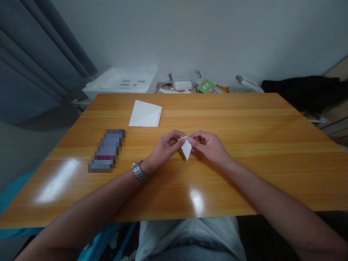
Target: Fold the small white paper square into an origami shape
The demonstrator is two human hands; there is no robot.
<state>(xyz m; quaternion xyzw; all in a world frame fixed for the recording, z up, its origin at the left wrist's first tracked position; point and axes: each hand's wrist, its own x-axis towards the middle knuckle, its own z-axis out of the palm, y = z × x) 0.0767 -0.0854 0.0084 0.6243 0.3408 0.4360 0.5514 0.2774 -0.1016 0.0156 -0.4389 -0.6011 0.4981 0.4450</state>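
Observation:
A small folded white paper [186, 148], pointed at its lower end, is held just above the middle of the wooden table [244, 145]. My left hand [164, 148] pinches its left side with curled fingers; a metal watch sits on that wrist. My right hand [208, 145] pinches the right side, fingers closed on the fold. Both hands meet at the paper's top edge.
A flat white sheet [145, 114] with a perforated edge lies farther back on the table. A blurred rectangular object [107, 150] lies to the left. Behind the table stand a white tray [122, 81], cables, a green packet [209, 87] and a dark cloth [301, 88].

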